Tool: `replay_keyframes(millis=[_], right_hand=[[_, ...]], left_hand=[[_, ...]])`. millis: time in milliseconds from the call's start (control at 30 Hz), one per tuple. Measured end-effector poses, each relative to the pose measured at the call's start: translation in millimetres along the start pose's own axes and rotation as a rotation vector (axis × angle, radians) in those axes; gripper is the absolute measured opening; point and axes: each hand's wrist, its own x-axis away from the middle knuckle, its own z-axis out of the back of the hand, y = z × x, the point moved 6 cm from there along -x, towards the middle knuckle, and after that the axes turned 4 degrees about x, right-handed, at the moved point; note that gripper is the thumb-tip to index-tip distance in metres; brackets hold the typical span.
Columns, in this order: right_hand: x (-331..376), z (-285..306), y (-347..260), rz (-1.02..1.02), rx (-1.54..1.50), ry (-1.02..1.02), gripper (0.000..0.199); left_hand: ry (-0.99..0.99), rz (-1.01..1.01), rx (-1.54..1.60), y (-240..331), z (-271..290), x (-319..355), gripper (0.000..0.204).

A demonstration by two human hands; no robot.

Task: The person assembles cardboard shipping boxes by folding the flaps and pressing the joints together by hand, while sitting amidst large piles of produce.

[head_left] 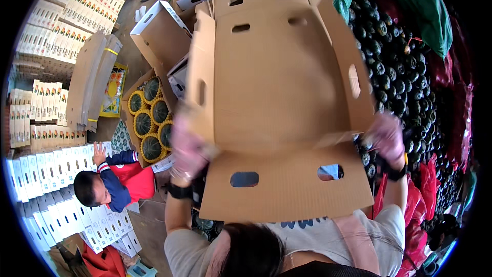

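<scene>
A brown cardboard box (279,77), partly folded, spreads out in front of me. Its two side walls stand up, and the near flap (282,190) with two hand holes lies outward toward my chest. At the near left corner my left hand (188,149), in a thin pinkish glove, is closed on the cardboard. My right hand (385,138), gloved likewise, grips the near right corner. Motion blurs both hands, and the box edges hide some of the fingers.
Left of the box, an open carton (134,78) holds dark green squashes (151,149) in yellow foam nets. A child (118,182) is beside it, near stacked white cartons (51,174). Flattened cardboard (89,82) leans farther left. Many loose dark squashes (394,77) lie at right, by green sheeting (420,15).
</scene>
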Motion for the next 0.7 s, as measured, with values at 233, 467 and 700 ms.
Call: replay_keyframes(millis=[233, 467, 700], right_hand=[[55, -49, -22, -0.097, -0.083, -0.26, 0.094], [10, -54, -28, -0.26, 0.798, 0.318, 0.048], [-20, -120, -44, 0.106, 0.648, -0.616, 0.065]], left_hand=[[-0.049, 0.175, 1.156, 20, -63, 83, 0.056], [0.095, -0.101, -0.651, 43, -68, 15, 0.041], [-0.723, -0.217, -0.443, 65, -117, 11, 0.057]])
